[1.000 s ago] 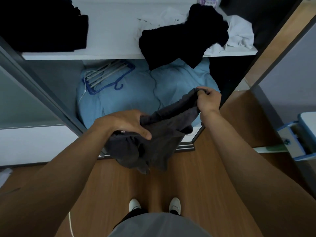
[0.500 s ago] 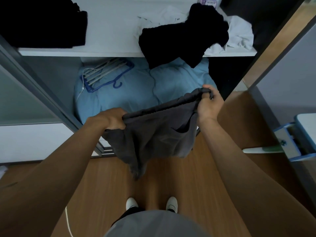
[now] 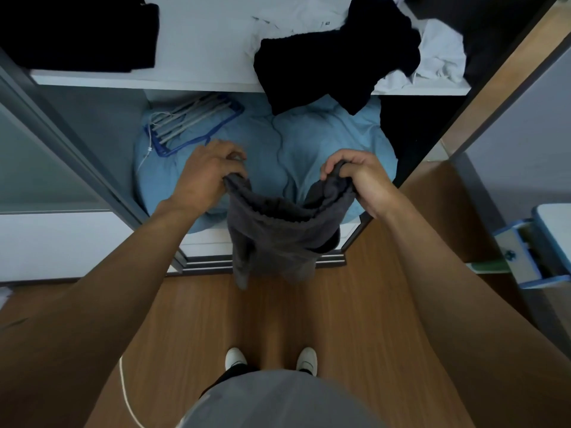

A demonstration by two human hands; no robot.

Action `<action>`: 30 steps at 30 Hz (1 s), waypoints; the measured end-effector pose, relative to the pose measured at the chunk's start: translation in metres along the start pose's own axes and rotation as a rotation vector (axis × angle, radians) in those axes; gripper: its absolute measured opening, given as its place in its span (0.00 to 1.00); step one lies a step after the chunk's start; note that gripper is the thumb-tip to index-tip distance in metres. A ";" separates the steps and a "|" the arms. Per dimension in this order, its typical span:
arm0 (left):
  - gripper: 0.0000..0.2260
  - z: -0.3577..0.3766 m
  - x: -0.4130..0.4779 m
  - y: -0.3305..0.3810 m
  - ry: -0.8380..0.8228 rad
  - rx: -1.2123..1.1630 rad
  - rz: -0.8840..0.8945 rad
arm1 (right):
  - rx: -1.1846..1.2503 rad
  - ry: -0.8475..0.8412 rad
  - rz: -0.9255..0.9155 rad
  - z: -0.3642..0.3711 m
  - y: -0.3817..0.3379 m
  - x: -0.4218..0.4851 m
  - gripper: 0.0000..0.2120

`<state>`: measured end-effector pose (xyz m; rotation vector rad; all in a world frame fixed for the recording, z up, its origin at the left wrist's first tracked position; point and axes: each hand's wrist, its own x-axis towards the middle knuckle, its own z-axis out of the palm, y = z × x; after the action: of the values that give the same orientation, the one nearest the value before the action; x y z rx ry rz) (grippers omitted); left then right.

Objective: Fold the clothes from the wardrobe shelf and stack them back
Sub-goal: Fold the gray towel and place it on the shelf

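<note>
Floor: white shoes (image 3: 236, 358) planted on the wood boards
Hands: left hand (image 3: 204, 174) and right hand (image 3: 358, 180) each pinching a waistband corner, fingers curled tight
Garment: dark grey shorts (image 3: 278, 236) hanging between them (waistband sagging); blue quilt (image 3: 324, 140) behind
Beyond: wardrobe shelf (image 3: 200, 41); crumpled black garment (image 3: 333, 57) drooping over its edge; folded black stack (image 3: 77, 32) at left

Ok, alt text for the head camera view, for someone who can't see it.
A left hand and right hand grip a dark grey garment by its top edge before an open wardrobe. Crumpled black clothes lie on the shelf, a blue quilt below.
</note>
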<state>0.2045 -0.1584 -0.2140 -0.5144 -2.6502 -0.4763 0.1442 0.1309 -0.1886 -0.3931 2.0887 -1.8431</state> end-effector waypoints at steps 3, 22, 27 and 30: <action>0.13 -0.004 0.014 0.015 0.061 -0.058 0.088 | -0.136 -0.065 0.010 0.020 -0.008 -0.003 0.19; 0.08 0.008 0.036 0.041 0.091 -0.385 -0.835 | 0.238 -0.005 0.137 0.087 -0.016 -0.009 0.18; 0.08 0.004 0.027 0.042 -0.077 -0.724 -0.905 | 0.215 0.022 0.075 0.094 -0.016 -0.016 0.20; 0.04 -0.001 0.024 0.049 -0.130 -1.048 -0.830 | 0.204 0.035 0.042 0.092 -0.016 -0.019 0.20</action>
<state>0.2048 -0.1095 -0.1907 0.3701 -2.4175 -2.1467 0.2003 0.0537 -0.1822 -0.2652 1.8910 -2.0268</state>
